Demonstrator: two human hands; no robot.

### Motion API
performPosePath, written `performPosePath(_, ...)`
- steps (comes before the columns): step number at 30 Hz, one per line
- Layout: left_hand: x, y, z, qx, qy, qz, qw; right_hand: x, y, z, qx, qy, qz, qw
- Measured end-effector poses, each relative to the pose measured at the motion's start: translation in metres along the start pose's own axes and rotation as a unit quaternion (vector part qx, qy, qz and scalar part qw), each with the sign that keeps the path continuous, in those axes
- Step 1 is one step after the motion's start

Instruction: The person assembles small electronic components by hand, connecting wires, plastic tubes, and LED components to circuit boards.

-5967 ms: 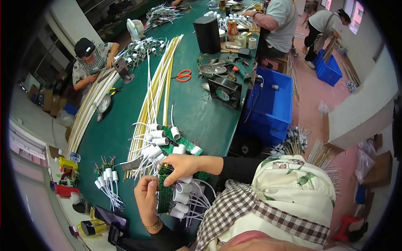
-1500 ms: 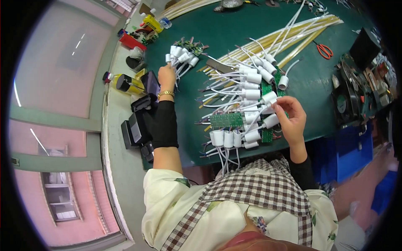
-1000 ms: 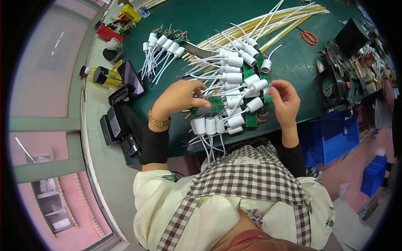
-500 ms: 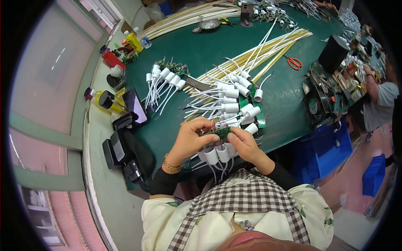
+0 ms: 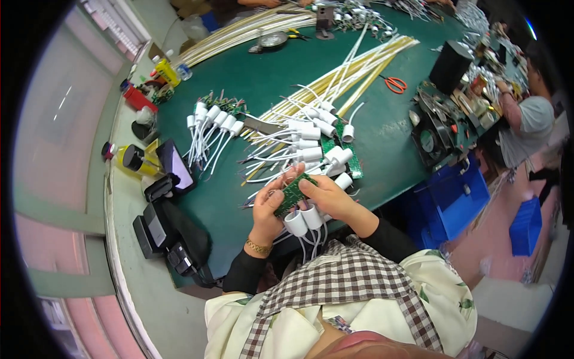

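Between both hands I hold a green circuit board (image 5: 294, 195), tilted with its flat side toward me. My left hand (image 5: 268, 206) grips its left end, thumb on the face. My right hand (image 5: 330, 196) pinches the other end. Thin wires show behind the board near my left fingertips. White lamp sockets (image 5: 295, 224) with white cables hang just below the board; whether they are joined to it is hidden. Beyond my hands, more white sockets with cables (image 5: 308, 133) lie in a row beside green board strips (image 5: 357, 167).
A second bunch of sockets (image 5: 219, 119) lies left on the green table (image 5: 251, 78). Long pale strips (image 5: 359, 72), orange-handled scissors (image 5: 394, 84) and a black fan-like unit (image 5: 429, 140) lie farther off. Blue bins (image 5: 445, 200) stand at right, near another person (image 5: 529, 119).
The circuit board has turned from nearly edge-on to show its broad face, and its right end is raised. My hands stay on it. The whole view has shifted slightly.
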State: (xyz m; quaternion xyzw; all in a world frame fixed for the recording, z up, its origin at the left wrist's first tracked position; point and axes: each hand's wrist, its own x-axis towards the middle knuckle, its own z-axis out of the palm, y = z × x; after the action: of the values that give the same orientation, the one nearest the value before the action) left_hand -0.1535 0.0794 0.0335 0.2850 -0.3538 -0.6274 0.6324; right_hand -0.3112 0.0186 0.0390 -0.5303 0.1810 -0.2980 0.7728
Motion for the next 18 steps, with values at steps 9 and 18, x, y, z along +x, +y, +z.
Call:
performPosePath(9, 0.003, 0.002, 0.029, 0.117, 0.054, 0.084, 0.988, 0.006, 0.001, 0.007, -0.030, 0.112, -0.064, 0.991)
performPosePath(18, 0.001, -0.013, 0.028, 0.212, 0.099, 0.090, 0.968, -0.002, -0.011, 0.008, -0.162, 0.144, -0.025, 0.976)
